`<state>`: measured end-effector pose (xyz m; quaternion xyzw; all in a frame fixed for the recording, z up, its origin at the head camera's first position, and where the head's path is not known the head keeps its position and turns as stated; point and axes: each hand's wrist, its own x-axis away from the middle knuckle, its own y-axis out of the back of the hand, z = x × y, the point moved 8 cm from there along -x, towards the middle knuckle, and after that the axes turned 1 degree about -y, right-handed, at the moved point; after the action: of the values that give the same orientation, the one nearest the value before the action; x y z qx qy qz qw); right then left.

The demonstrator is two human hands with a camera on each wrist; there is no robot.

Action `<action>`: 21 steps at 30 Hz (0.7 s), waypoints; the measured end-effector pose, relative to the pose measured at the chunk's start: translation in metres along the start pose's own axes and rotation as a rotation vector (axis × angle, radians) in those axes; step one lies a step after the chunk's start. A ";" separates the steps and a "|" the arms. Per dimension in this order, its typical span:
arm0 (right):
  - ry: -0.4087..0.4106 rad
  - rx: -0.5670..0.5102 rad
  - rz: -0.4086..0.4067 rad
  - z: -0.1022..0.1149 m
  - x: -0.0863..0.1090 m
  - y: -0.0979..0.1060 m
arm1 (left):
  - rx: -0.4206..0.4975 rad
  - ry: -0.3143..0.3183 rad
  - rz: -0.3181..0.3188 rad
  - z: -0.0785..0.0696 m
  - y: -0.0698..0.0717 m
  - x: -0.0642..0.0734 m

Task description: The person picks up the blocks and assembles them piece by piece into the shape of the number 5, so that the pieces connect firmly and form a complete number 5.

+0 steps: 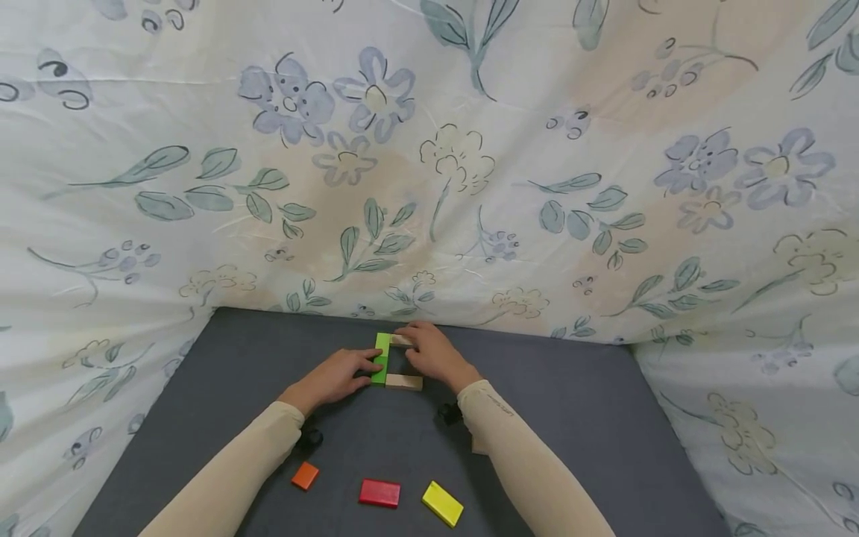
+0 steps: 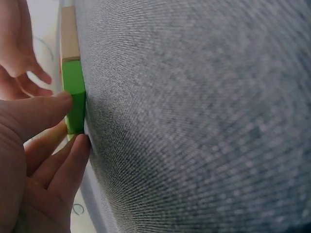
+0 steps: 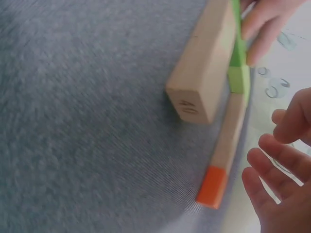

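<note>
Two bright green blocks (image 1: 380, 359) lie end to end, forming the left side of a U-shaped layout. From their far end runs one wooden block (image 3: 228, 128), with an orange block (image 3: 212, 187) at its tip. Another wooden block (image 1: 404, 382), marked with digits on its end, extends from the near end. My left hand (image 1: 342, 375) touches the green blocks' left side with its thumb and fairly straight fingertips. My right hand (image 1: 432, 352) hovers by the far wooden block, fingers spread and apart from the blocks in the right wrist view. In the head view it covers the orange end.
On the dark grey cloth (image 1: 564, 418) nearer to me lie an orange square block (image 1: 305, 476), a red block (image 1: 379, 493) and a yellow block (image 1: 443, 503). A wooden piece (image 1: 479, 446) shows partly beneath my right forearm. A floral curtain (image 1: 429, 186) hangs right behind the layout.
</note>
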<state>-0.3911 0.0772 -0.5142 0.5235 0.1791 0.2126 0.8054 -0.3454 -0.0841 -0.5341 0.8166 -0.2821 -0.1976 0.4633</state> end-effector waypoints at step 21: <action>-0.062 -0.340 -0.144 -0.020 0.050 0.016 | 0.055 0.010 0.012 0.015 0.000 -0.008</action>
<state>-0.3613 0.1253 -0.5102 0.3719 0.1525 0.1655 0.9006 -0.3598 -0.0886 -0.5412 0.8281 -0.2901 -0.1831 0.4433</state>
